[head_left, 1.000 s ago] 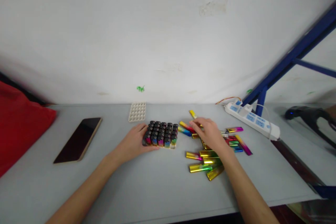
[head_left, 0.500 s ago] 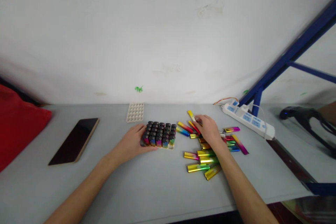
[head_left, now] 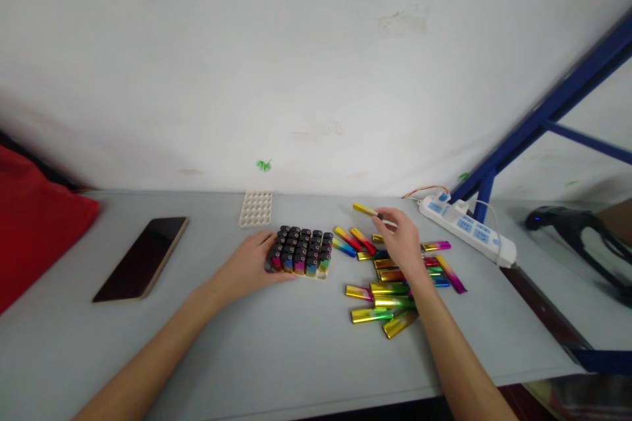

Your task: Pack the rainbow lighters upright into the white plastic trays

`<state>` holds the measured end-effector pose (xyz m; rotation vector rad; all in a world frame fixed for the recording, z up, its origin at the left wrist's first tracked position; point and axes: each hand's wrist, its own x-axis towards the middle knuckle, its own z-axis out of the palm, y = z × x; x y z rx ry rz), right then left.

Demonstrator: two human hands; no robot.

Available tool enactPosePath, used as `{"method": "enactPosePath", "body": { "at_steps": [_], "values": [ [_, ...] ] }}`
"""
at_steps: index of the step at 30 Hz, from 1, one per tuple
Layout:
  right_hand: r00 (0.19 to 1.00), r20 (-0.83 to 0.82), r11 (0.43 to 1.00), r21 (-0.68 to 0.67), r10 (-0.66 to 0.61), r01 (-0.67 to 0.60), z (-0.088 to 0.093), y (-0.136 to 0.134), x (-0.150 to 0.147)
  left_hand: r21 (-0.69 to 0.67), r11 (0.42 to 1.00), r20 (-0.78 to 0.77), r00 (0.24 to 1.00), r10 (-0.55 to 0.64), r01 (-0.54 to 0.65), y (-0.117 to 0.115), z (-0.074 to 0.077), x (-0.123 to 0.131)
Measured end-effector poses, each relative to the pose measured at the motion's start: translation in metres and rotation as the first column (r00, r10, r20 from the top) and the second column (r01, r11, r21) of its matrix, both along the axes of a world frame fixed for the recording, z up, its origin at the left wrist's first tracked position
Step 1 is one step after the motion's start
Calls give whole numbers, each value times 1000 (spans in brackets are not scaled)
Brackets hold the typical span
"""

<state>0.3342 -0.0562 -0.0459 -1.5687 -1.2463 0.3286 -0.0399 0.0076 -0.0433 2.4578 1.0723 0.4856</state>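
Where the left hand (head_left: 254, 258) lay: around the left end of the block of upright lighters (head_left: 302, 250), thumb along the near edge and fingers at the left side, its grip closed on the block.
Block: it stood mid-table, black tops up in close rows, a corner of its pale base (head_left: 322, 275) showing at the near right.
Right hand (head_left: 401, 237): it had one yellow-ended lighter (head_left: 364, 210) pinched between the fingertips, toward the far side of the loose pile (head_left: 395, 289).
Held lighter: its yellow end pointed left and its darker part lay by the fingers; it seemed lifted, though how high was hard to tell.
Good pinch: a light hold near one end seemed best, leaving the yellow end free and the lighter from twisting.
Good bracing: gentle, even pressure from the side looked right; a hard squeeze might have tilted the close rows.
Loose pile: lighters lay crossed over one another right of the block, under the right wrist, so a raised wrist seemed wise to avoid dragging them.
Gap between: a few red-and-yellow lighters (head_left: 363, 240) lay there, which any low leftward sweep could have knocked.
Pale tray (head_left: 255, 209): it sat beyond the block, apart from it.
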Motion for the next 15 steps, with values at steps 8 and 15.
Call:
{"method": "enactPosePath", "body": {
  "at_steps": [8, 15],
  "values": [
    [742, -633, 975, 120, 222, -189, 40, -14, -35, -2, 1000, 4, 1000, 0, 0, 1, -2, 0],
    [717, -601, 896, -4, 353, -445, 40, -22, -69, 23, 1000, 38, 999, 5, -6, 1, 0, 1]
  ]
}}
